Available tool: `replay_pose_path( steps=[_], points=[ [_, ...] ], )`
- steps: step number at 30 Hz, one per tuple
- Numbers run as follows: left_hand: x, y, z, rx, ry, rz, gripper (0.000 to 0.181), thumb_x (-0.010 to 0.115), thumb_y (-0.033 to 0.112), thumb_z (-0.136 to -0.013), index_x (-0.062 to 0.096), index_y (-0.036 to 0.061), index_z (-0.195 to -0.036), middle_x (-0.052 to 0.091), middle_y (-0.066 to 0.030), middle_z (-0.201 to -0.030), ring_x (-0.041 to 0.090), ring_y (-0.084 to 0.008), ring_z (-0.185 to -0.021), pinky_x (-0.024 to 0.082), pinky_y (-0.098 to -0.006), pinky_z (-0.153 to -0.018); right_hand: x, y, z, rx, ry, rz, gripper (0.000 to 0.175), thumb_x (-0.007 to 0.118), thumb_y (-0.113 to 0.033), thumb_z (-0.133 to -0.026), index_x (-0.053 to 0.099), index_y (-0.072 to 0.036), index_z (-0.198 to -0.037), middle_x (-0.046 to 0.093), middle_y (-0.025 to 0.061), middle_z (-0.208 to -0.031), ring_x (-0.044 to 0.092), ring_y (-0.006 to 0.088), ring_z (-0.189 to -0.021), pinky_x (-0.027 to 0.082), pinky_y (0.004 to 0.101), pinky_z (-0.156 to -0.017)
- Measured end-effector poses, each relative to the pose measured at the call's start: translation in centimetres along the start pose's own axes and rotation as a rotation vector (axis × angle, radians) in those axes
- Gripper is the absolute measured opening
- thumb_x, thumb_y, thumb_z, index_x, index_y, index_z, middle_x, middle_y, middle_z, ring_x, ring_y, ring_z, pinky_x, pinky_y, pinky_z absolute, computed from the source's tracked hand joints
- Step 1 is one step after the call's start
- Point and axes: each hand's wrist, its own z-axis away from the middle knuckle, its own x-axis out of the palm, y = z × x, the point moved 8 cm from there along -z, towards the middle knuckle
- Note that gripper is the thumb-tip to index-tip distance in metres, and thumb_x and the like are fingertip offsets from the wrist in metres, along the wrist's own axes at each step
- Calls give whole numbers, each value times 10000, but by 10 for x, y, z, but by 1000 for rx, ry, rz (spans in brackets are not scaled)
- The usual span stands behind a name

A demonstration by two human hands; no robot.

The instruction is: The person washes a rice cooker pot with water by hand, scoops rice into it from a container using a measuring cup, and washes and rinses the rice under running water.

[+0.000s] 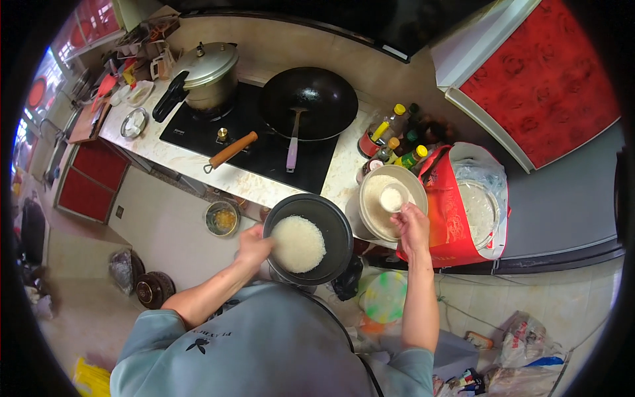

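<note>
My left hand point(254, 249) grips the rim of a dark rice cooker inner pot point(337, 233), held in front of my body. White rice point(298, 244) lies in the pot, heaped towards its left side. My right hand point(412, 226) pinches a small measuring cup point(395, 197) filled with rice. That cup is over the mouth of a pale round rice bin point(368, 208), which holds more rice point(374, 198). Whether the cup touches the rice beneath it, I cannot tell.
A black wok point(327, 99) with a purple-handled spatula point(292, 154) and a pressure cooker point(206, 74) sit on the black cooktop point(198, 134). Several bottles point(397, 119) crowd behind the bin. A red shopping bag point(446, 223) stands right of it. A bowl point(222, 219) is below the counter.
</note>
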Motion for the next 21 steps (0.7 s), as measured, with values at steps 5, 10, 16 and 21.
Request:
replay_pose_path(
  steps=[5, 10, 16, 21],
  points=[
    [7, 6, 2, -17, -17, -4, 98, 563, -77, -651, 545, 15, -679, 511, -1, -618, 444, -83, -524, 354, -226, -470, 56, -3, 48, -443, -11, 556, 592, 717, -85, -713, 456, 54, -1226, 546, 117, -1011, 568, 179, -836, 493, 270, -731],
    [10, 0, -5, -6, -80, -41, 118, 575, -36, -677, 607, 19, -776, 587, 0, -709, 510, -76, -606, 414, -229, -539, 124, -7, 115, -1146, -77, 1157, 649, 741, -66, -613, 483, 52, -1196, 503, 156, -1007, 542, 271, -832, 475, 356, -714],
    [13, 5, -6, -22, -97, -16, 132, 563, -52, -678, 602, 9, -789, 584, -7, -722, 514, -78, -614, 415, -231, -544, 135, -3, 128, -1277, -21, 1203, 549, 726, -49, -626, 517, 23, -1128, 513, 154, -1031, 542, 302, -873, 467, 365, -727],
    [17, 9, -5, -27, -113, -17, 145, 563, -61, -677, 607, -4, -803, 606, -23, -746, 539, -92, -638, 435, -230, -574, 136, -1, 123, -1169, -47, 1182, 577, 736, -63, -626, 503, 12, -1149, 496, 146, -1033, 539, 289, -850, 465, 355, -728]
  ],
)
